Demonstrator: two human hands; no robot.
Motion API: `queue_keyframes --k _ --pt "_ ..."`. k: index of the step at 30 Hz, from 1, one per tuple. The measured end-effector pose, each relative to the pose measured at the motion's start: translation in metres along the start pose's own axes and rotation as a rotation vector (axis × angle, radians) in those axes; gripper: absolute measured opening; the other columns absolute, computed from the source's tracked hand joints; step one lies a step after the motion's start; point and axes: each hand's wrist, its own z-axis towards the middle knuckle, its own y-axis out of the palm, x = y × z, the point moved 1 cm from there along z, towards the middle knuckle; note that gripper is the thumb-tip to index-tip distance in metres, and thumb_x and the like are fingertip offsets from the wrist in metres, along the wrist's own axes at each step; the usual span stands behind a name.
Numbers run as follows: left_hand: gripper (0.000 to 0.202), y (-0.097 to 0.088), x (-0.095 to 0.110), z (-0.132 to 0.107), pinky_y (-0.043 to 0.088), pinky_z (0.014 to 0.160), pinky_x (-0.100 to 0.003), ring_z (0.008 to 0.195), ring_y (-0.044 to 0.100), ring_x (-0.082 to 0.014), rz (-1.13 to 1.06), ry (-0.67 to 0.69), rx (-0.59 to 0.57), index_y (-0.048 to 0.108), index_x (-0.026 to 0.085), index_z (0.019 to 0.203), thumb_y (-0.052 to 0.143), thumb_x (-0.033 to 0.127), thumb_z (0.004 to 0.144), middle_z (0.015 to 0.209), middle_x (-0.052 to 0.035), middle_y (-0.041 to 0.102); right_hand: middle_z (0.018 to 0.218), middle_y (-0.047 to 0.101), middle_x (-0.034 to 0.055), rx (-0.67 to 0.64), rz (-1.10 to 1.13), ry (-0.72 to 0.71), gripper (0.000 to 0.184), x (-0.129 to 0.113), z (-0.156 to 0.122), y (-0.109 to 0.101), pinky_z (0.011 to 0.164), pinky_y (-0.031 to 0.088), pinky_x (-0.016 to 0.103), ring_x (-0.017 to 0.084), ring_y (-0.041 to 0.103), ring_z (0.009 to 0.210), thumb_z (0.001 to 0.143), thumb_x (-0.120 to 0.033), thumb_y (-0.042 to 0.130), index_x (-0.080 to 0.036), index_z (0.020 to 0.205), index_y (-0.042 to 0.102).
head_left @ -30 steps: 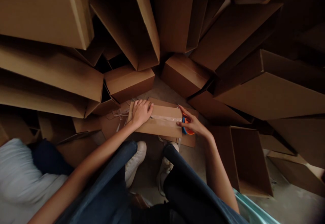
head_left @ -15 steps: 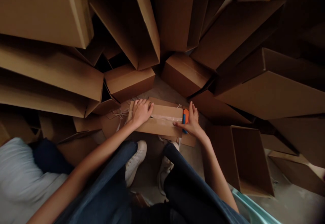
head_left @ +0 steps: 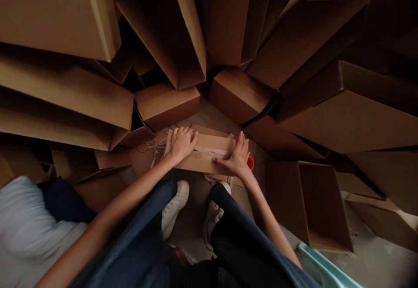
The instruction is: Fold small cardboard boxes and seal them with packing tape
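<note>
A long, narrow cardboard box (head_left: pixel 200 162) lies crosswise on the floor in front of my shoes, with a strip of clear tape (head_left: pixel 215 151) along its top seam. My left hand (head_left: pixel 183 143) holds the left part of the box, its fingers bent together over the far side. Over the right end lies my right hand (head_left: pixel 237 155), fingers stretched out and thumb apart on the top. An orange round piece (head_left: pixel 251 162) shows just beyond the right wrist; most of it is hidden by the hand.
Flattened cardboard and tangled white string (head_left: pixel 153 146) lie beneath and left of the box. Cardboard boxes (head_left: pixel 166 103) crowd the far side and both flanks. An open carton (head_left: pixel 321 201) stands right, near a turquoise object (head_left: pixel 321 262). Pale fabric (head_left: pixel 26 222) is at lower left.
My right hand has moved left from beyond the box's end onto its top. The orange and blue item beside that end is now mostly covered. My left hand has stayed put.
</note>
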Motion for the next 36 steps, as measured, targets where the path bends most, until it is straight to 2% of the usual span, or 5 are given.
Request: queue_keyframes --k 8,17,26,31,36 --pt "0.033 -0.002 0.001 0.000 0.037 0.096 -0.042 0.105 0.059 -0.0272 0.004 -0.001 -0.012 0.068 0.018 0.100 0.039 0.033 0.100 0.106 -0.0099 0.072 0.161 0.000 0.0216 -0.011 -0.025 -0.009 0.136 -0.003 0.000 0.002 0.103 0.001 0.083 0.049 -0.008 0.147 0.058 -0.060 0.079 -0.026 0.154 -0.011" --pt "0.032 0.000 0.000 -0.001 0.037 0.096 -0.042 0.104 0.060 -0.0276 0.012 0.004 0.002 0.068 0.019 0.099 0.039 0.033 0.100 0.105 -0.0100 0.072 0.162 0.001 0.0207 -0.006 -0.126 -0.117 0.134 -0.031 0.000 0.023 0.102 -0.003 0.083 0.047 -0.011 0.147 0.062 -0.061 0.076 -0.024 0.154 -0.015" --pt "0.032 -0.001 0.001 0.000 0.038 0.093 -0.041 0.102 0.061 -0.0272 0.049 0.011 -0.003 0.068 0.019 0.097 0.039 0.033 0.100 0.105 -0.0102 0.072 0.164 0.000 0.0154 -0.018 -0.151 -0.209 0.123 -0.066 -0.009 0.037 0.109 -0.001 0.076 0.039 -0.012 0.150 0.072 -0.044 0.070 -0.025 0.152 -0.021" --pt "0.033 -0.001 0.001 0.000 0.038 0.094 -0.042 0.103 0.060 -0.0273 0.028 0.011 -0.004 0.068 0.018 0.100 0.039 0.033 0.100 0.106 -0.0103 0.072 0.164 0.002 0.0167 -0.014 -0.173 -0.170 0.126 -0.056 -0.006 0.030 0.108 -0.002 0.077 0.041 -0.011 0.149 0.067 -0.040 0.074 -0.025 0.154 -0.015" --pt "0.033 -0.001 0.001 0.000 0.038 0.094 -0.041 0.103 0.061 -0.0268 0.031 0.017 0.007 0.069 0.017 0.099 0.040 0.033 0.100 0.106 -0.0096 0.072 0.164 0.003 0.0164 -0.033 -0.195 -0.077 0.125 -0.034 -0.006 0.007 0.107 0.001 0.079 0.042 -0.010 0.149 0.063 -0.037 0.077 -0.028 0.154 -0.009"
